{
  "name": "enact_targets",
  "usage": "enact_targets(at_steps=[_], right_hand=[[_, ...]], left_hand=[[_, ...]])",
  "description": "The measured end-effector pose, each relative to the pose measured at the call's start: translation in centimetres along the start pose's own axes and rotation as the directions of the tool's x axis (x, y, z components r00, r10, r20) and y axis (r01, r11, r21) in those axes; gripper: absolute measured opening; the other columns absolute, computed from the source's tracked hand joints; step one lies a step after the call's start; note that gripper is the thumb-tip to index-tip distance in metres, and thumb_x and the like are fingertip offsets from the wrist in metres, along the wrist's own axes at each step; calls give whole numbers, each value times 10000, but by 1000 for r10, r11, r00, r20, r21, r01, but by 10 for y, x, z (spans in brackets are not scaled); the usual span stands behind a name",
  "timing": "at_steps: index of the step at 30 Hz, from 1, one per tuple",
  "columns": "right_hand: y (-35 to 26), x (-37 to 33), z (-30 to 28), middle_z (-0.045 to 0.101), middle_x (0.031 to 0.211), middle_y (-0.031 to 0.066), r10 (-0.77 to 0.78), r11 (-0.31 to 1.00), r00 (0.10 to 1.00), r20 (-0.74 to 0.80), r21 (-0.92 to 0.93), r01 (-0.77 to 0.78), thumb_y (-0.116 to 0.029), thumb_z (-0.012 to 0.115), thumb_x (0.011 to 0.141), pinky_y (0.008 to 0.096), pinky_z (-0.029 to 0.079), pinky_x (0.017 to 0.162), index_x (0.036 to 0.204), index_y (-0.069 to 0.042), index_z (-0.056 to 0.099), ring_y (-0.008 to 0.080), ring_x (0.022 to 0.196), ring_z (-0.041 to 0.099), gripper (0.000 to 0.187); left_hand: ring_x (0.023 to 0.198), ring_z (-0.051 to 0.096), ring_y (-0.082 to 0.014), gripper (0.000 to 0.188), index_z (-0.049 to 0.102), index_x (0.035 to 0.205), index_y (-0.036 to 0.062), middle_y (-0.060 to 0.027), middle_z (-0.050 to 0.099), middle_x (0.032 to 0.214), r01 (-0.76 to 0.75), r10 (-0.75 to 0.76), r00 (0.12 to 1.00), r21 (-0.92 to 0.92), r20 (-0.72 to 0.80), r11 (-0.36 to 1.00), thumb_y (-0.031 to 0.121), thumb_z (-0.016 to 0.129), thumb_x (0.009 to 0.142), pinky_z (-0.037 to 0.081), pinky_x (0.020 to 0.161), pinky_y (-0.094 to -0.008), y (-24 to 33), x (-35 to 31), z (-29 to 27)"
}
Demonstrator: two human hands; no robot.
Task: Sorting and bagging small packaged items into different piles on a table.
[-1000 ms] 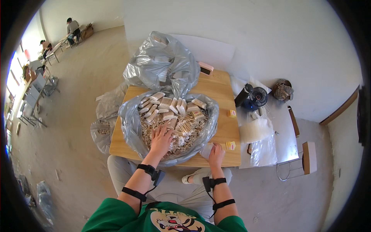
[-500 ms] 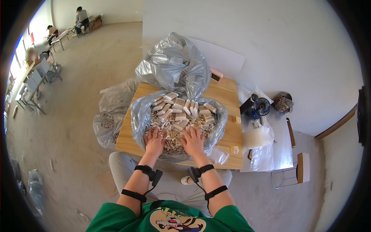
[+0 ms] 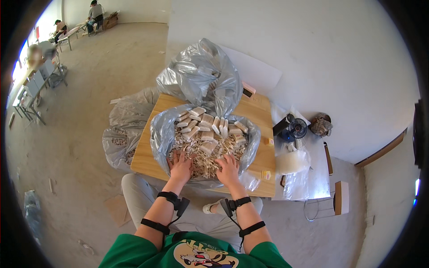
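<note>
Head view, straight down onto the work: left hand (image 3: pixel 180 169) palm-down at the near left of the loose swabs (image 3: pixel 204 165), fingers fanned wide, resting on the heap rather than clasping it. Over to the right hand (image 3: pixel 229 170), at the near right of the same heap, fingers parted and gently bent, tips down among the swabs, no fist there. Between the two, a tangle of white-tipped sticks pointing every which way. All of it inside a grey bag (image 3: pixel 161 139), mouth spread wide on the wooden table (image 3: pixel 147 156). Farther up in that same bag, swab bundles (image 3: pixel 206 119), flat and neat, crowded along the far side, with a couple down nearer the middle. Just behind, a second grey bag (image 3: pixel 196 67), bulging. Right of the heap, near the table's front edge, clear plastic (image 3: pixel 250 181) and a small yellow packet (image 3: pixel 266 174). Beyond the table, a black fan (image 3: pixel 297 128).
</note>
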State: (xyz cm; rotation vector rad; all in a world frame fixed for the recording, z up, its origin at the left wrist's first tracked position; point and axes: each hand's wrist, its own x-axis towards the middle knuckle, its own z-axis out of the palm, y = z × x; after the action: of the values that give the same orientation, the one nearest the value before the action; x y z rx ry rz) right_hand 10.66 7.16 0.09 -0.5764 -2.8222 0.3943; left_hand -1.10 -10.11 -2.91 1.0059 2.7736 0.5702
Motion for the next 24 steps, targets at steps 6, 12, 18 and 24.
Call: enact_targets(at_steps=[6, 12, 18, 24], right_hand=[[-7, 53, 18, 431, 1266, 162, -61, 987, 994, -86, 146, 73, -192, 632, 749, 462, 329, 982, 1136, -55, 525, 389, 1189, 375, 424], [-27, 74, 29, 499, 1170, 198, -34, 999, 998, -57, -28, 33, -187, 615, 777, 456, 409, 884, 1167, -35, 469, 382, 1072, 483, 443], [-17, 75, 14, 607, 920, 183, 135, 951, 950, -281, 306, -44, -165, 568, 828, 422, 462, 745, 1027, -16, 554, 358, 865, 580, 249], [-37, 47, -14, 619, 875, 179, 368, 761, 887, -280, 639, -114, -173, 601, 825, 387, 473, 667, 1000, -26, 564, 333, 783, 609, 232]], left_hand=[[1329, 126, -415, 550, 410, 1301, 283, -122, 219, 1436, -53, 54, 991, -11, 121, 999, 272, 598, 784, 155, 979, -684, 24, 1, -6], [1306, 203, -396, 460, 528, 1207, 257, -102, 303, 1396, -78, 90, 993, -154, 72, 985, 260, 622, 757, 177, 967, -690, 9, -4, -14], [1153, 434, -337, 216, 650, 962, 157, -83, 551, 1148, -90, 18, 975, -317, -223, 944, 192, 617, 752, 303, 939, -577, 14, 3, -21], [734, 590, -316, 121, 634, 783, 46, -108, 635, 802, -228, -18, 912, -542, -410, 809, 165, 614, 783, 463, 627, -379, 46, 15, -35]])
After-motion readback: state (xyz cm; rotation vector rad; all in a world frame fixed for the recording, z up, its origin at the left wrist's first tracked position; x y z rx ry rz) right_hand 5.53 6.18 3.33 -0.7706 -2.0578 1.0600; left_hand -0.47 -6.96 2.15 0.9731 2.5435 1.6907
